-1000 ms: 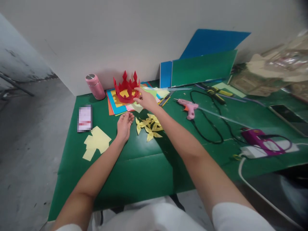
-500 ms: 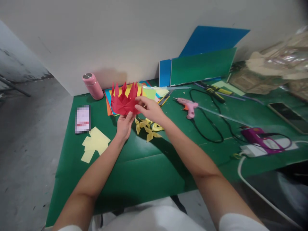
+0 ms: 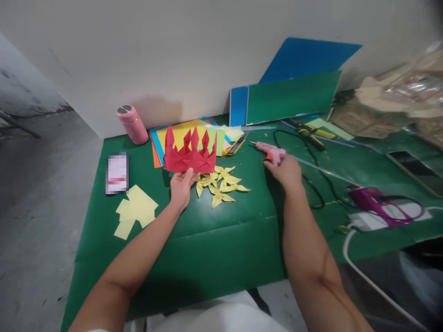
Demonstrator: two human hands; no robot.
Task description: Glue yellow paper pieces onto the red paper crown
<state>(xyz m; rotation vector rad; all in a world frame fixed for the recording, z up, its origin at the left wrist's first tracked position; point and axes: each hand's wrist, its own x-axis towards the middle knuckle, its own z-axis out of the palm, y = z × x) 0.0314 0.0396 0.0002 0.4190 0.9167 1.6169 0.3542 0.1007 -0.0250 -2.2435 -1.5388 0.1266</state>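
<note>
My left hand grips the lower edge of a red folded paper crown and holds it upright above the green table. My right hand lies on the pink glue gun at the right, fingers curled over its handle. Between the two hands lie several yellow folded paper flowers. Behind the crown a stack of coloured paper sheets rests on the table.
A pink flask stands at the back left, a phone and pale yellow paper scraps lie at the left. Blue and green boards lean on the wall. A black cable, purple scissors and a power strip lie at the right.
My right hand lifted the red crown off the paper stack and passed it to my left hand. It then let go and moved right onto the glue gun.
</note>
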